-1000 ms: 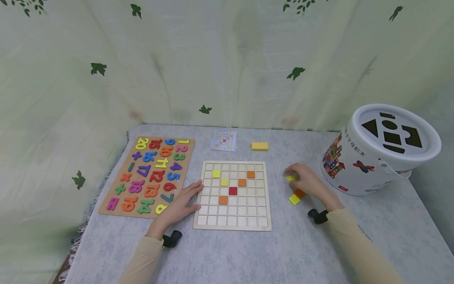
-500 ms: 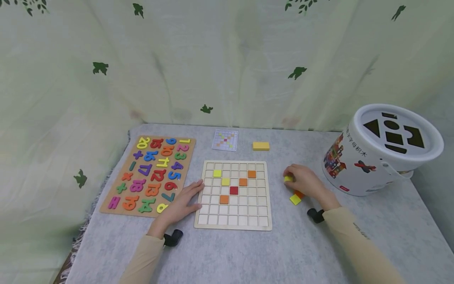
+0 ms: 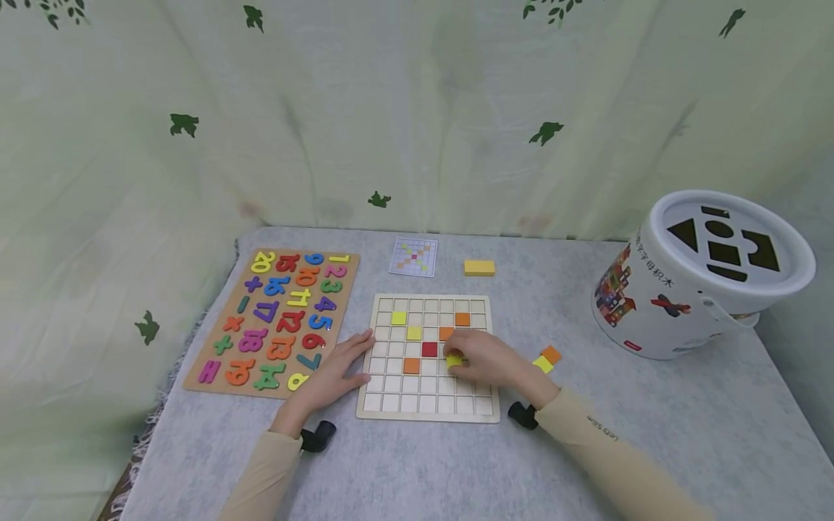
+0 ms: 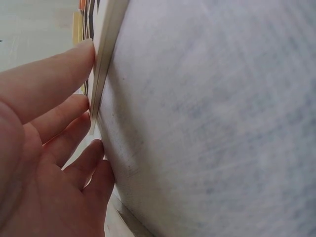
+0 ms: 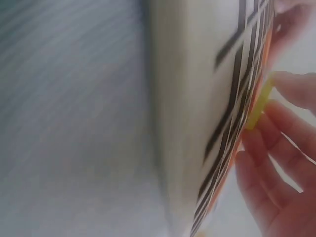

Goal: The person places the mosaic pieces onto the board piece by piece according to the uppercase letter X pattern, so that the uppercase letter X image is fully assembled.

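A wooden grid board (image 3: 426, 416) lies flat at the middle of the table. Set in its cells are two yellow tiles (image 3: 399, 318), a red tile (image 3: 429, 349) and three orange tiles (image 3: 412, 366). My right hand (image 3: 491, 360) pinches another yellow tile (image 3: 453, 360) over the cells to the right of and just below the red one; the right wrist view has this yellow tile (image 5: 259, 103) tilted between thumb and fingers, close to the board's surface. With fingers extended, my left hand (image 3: 329, 378) touches the board's left edge, thumb and fingertips against its side (image 4: 101, 64).
A loose yellow tile (image 3: 543, 364) and an orange tile (image 3: 551, 354) lie right of the board. Behind it are a pattern card (image 3: 413, 257) and a yellow block (image 3: 479, 268). A number puzzle board (image 3: 218, 387) lies left; a white bucket (image 3: 641, 311) stands right.
My right hand has picked up a yellow tile from the loose ones at the right and carried it left over the board. The left hand has stayed at the board's edge.
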Demonstrator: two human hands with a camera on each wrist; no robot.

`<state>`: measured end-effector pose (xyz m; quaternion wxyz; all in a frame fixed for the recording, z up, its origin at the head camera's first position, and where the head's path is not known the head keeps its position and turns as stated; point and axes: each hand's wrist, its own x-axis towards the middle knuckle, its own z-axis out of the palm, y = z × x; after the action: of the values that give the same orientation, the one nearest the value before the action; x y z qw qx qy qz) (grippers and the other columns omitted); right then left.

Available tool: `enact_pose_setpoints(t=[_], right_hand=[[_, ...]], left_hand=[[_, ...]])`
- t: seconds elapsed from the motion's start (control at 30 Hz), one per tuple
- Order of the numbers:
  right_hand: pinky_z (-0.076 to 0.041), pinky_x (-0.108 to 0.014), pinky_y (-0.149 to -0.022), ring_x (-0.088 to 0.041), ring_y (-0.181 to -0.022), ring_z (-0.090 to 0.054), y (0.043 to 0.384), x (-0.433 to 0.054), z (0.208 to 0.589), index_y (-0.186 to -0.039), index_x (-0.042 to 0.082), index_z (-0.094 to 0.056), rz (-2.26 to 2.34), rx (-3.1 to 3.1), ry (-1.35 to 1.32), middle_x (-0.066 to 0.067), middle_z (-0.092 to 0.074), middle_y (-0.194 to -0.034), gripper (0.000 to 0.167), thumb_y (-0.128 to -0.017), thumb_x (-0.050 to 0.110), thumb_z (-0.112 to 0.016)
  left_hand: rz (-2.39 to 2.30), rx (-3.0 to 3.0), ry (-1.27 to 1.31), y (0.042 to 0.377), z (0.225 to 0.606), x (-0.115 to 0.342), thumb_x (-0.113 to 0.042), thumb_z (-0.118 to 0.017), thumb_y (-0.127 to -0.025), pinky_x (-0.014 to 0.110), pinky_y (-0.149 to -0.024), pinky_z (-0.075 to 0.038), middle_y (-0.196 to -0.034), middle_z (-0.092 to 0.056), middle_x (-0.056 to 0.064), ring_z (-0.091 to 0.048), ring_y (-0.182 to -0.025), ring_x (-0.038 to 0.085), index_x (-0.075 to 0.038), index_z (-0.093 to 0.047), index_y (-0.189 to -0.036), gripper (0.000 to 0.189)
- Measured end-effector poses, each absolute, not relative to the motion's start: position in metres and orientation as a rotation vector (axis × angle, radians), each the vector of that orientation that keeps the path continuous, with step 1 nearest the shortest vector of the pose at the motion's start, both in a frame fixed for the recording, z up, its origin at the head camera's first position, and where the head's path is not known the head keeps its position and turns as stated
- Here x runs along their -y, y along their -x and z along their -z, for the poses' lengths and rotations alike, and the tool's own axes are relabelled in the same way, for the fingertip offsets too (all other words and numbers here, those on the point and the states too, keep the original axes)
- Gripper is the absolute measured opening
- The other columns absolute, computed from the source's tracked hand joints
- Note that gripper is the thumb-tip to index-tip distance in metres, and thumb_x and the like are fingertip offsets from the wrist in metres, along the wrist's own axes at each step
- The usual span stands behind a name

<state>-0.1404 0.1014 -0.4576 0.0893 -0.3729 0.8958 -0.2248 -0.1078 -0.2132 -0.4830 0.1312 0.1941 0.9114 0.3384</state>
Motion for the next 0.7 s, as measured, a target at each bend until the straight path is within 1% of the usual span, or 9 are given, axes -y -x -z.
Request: enact_pose_setpoints(t=[0.2, 0.4, 0.43, 0.53, 0.63, 0.7], right_hand=[[-0.05, -0.027, -0.08, -0.014, -0.089, -0.058, 0.138, -0.084, 0.463, -0.101, 0.009, -0.069, 0.594, -2.692, 1.174, 0.0, -0.062, -0.098, 0.019, -0.084, 0.015, -0.074], [-0.05, -0.028, -0.08, -0.014, -0.089, -0.057, 0.134, -0.084, 0.463, -0.102, 0.009, -0.069, 0.598, -2.707, 1.156, 0.001, -0.062, -0.098, 0.021, -0.083, 0.015, -0.076], [-0.049, -0.027, -0.078, -0.014, -0.087, -0.056, 0.134, -0.085, 0.463, -0.103, 0.008, -0.069, 0.612, -2.705, 1.149, 0.001, -0.062, -0.096, 0.022, -0.083, 0.015, -0.076], [-0.048, -0.027, -0.075, -0.013, -0.085, -0.053, 0.135, -0.092, 0.462, -0.106, 0.008, -0.067, 0.707, -2.676, 1.09, 0.002, -0.06, -0.093, 0.023, -0.084, 0.014, -0.074], [-0.047, -0.028, -0.074, -0.013, -0.083, -0.052, 0.139, -0.109, 0.458, -0.106, 0.007, -0.066, 0.852, -2.643, 0.975, 0.002, -0.06, -0.093, 0.022, -0.085, 0.01, -0.072], [-0.049, -0.031, -0.077, -0.014, -0.086, -0.054, 0.141, -0.127, 0.455, -0.106, 0.006, -0.066, 0.931, -2.641, 0.895, 0.0, -0.062, -0.097, 0.022, -0.085, 0.006, -0.071]], left_hand=[[-0.985, -2.648, -0.572, 0.107, 0.482, 0.214, -0.014, -0.065, -0.091, 0.055, -0.11, -0.021, -0.156, -0.024, 0.013, -0.017, -0.142, 0.036, -0.001, -0.035, -0.147, 0.064], [-0.967, -2.665, -0.574, 0.106, 0.481, 0.213, -0.013, -0.066, -0.091, 0.054, -0.11, -0.021, -0.155, -0.024, 0.013, -0.018, -0.142, 0.036, 0.0, -0.035, -0.146, 0.065], [-0.965, -2.668, -0.575, 0.106, 0.481, 0.213, -0.013, -0.066, -0.091, 0.054, -0.11, -0.022, -0.155, -0.024, 0.013, -0.018, -0.142, 0.036, 0.0, -0.035, -0.146, 0.065], [-0.965, -2.674, -0.579, 0.106, 0.481, 0.213, -0.013, -0.066, -0.09, 0.054, -0.11, -0.022, -0.155, -0.024, 0.013, -0.019, -0.141, 0.036, 0.0, -0.036, -0.146, 0.065], [-0.972, -2.673, -0.583, 0.107, 0.482, 0.213, -0.013, -0.066, -0.091, 0.054, -0.11, -0.022, -0.155, -0.024, 0.013, -0.018, -0.141, 0.036, 0.0, -0.035, -0.146, 0.065], [-0.977, -2.669, -0.583, 0.107, 0.483, 0.213, -0.013, -0.066, -0.091, 0.054, -0.11, -0.022, -0.155, -0.024, 0.013, -0.018, -0.141, 0.036, 0.0, -0.035, -0.146, 0.065]])
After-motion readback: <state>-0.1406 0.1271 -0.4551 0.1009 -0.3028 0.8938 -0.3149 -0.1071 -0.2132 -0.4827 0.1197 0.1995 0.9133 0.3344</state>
